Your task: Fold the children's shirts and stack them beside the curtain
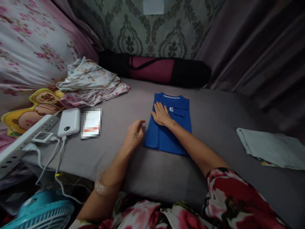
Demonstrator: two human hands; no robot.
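Head view, from where I stand: one right hand (162,116) lies flat and ungripping on one blue shirt (166,138), folded into a neat rectangle mid-sheet (214,127); one left hand (135,133) curls just left of it, palm hidden, grip impossible to tell; left, one packet (91,123) is blurred; near left, one ribbed plastic fan (45,208) is cut off; far, one long bag (152,70).

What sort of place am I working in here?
Probably a curtained bed in a bedroom or dormitory: a grey sheet lies under the folded blue garment, dark curtains hang at the right, and patterned wallpaper covers the back wall.
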